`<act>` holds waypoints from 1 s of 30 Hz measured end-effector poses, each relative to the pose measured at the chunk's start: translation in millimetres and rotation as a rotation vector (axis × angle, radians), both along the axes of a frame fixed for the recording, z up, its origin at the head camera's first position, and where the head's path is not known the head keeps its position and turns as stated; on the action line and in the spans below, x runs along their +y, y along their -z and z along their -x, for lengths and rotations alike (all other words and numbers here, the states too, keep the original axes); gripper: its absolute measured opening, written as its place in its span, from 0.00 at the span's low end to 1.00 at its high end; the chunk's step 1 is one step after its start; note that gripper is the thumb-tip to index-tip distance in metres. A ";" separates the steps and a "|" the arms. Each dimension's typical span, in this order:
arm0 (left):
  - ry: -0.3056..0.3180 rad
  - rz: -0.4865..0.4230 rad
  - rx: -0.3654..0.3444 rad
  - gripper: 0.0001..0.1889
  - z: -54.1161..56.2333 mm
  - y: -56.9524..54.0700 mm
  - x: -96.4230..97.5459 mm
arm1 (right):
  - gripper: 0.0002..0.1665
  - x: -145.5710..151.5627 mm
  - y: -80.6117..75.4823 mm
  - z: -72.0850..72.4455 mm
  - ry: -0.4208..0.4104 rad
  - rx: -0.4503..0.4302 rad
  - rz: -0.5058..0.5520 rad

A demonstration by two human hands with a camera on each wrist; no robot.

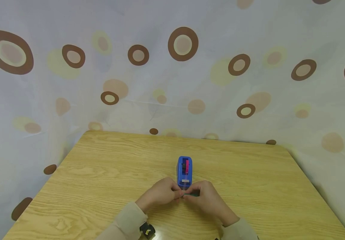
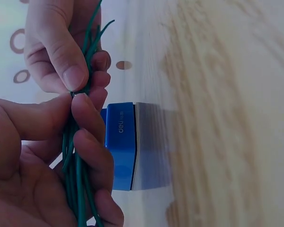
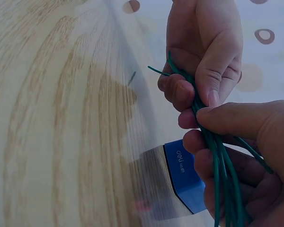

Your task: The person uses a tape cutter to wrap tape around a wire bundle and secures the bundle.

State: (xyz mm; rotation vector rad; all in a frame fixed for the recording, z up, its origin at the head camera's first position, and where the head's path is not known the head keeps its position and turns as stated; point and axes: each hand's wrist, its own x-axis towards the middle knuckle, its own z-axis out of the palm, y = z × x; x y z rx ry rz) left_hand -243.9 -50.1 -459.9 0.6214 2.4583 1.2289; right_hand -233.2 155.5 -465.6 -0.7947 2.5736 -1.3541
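Note:
Both hands meet close in front of a blue tape dispenser [image 1: 185, 170] with a pink tape roll [image 1: 187, 166]. Between them runs a bundle of thin green strands [image 2: 75, 179]. My left hand [image 1: 161, 192] pinches the bundle with thumb and curled fingers. Thumb against fingers, my right hand [image 1: 206, 198] grips the same bundle right beside the left thumb. In the right wrist view, loose green ends stick out past the left hand. A faint clear strip of tape [image 1: 184, 187] reaches from the dispenser's cutter towards the fingertips. Fingers partly hide the bundle's middle.
The dispenser stands on a wood-grain table [image 1: 115, 160]. Behind it hangs a pale curtain [image 1: 148, 80] with brown rings and dots. A small black item [image 1: 147, 230] shows by the left sleeve at the near edge.

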 end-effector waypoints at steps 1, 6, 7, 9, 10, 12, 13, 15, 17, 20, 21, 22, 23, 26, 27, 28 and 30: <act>-0.006 -0.001 0.004 0.17 -0.1 0.1 0.4 | 0.02 -0.1 -0.1 0.0 0.000 0.000 0.000; -0.029 -0.011 0.039 0.11 -0.4 1.5 1.7 | 0.03 -0.2 0.8 0.5 0.007 0.004 -0.007; -0.036 -0.010 0.043 0.10 -0.6 1.7 2.0 | 0.04 -0.4 0.8 0.4 0.010 0.006 -0.008; -0.052 -0.001 0.059 0.08 -1.6 1.7 2.7 | 0.04 -0.8 1.1 0.3 0.016 0.012 -0.009; -0.061 0.003 0.065 0.07 -2.1 1.7 3.1 | 0.04 -1.0 1.0 0.0 0.020 0.013 -0.009; -0.077 0.014 0.079 0.06 -3.4 0.9 3.7 | 0.03 -1.7 0.6 -0.7 0.030 0.018 -0.015; -0.086 0.018 0.081 0.06 -4.1 0.4 4.2 | 0.03 -2.0 0.6 -1.0 0.034 0.019 -0.016; -0.097 0.023 0.098 0.05 -5.0 0.1 4.8 | 0.03 -2.4 0.4 -1.4 0.039 0.018 -0.018; -0.106 0.026 0.109 0.05 -5.8 -0.1 5.3 | 0.03 -2.5 0.3 -1.4 0.039 0.011 -0.017; -0.114 0.030 0.126 0.04 -6.5 -0.2 5.6 | 0.03 -1.9 0.5 -0.6 0.031 -0.002 -0.013; -0.114 0.030 0.131 0.04 -6.7 -0.1 5.6 | 0.03 -1.5 0.4 -0.3 0.026 -0.007 -0.011; -0.114 0.030 0.133 0.03 -6.9 -0.2 5.7 | 0.03 -0.8 0.3 0.0 0.019 -0.012 -0.009; -0.114 0.032 0.137 0.03 -6.9 -0.1 5.9 | 0.04 -0.2 0.2 0.3 0.012 -0.016 -0.007; -0.118 0.041 0.151 0.03 -6.9 0.4 6.5 | 0.05 1.5 -0.6 1.1 -0.011 -0.029 0.006; -0.120 0.044 0.153 0.03 -6.8 0.5 6.8 | 0.05 1.8 -1.1 1.1 -0.022 -0.041 0.011; -0.121 0.048 0.156 0.02 -6.7 0.6 7.1 | 0.06 2.1 -1.4 1.2 -0.032 -0.050 0.015; -0.124 0.051 0.156 0.03 -6.7 0.5 7.7 | 0.06 2.4 -2.2 1.3 -0.044 -0.072 0.023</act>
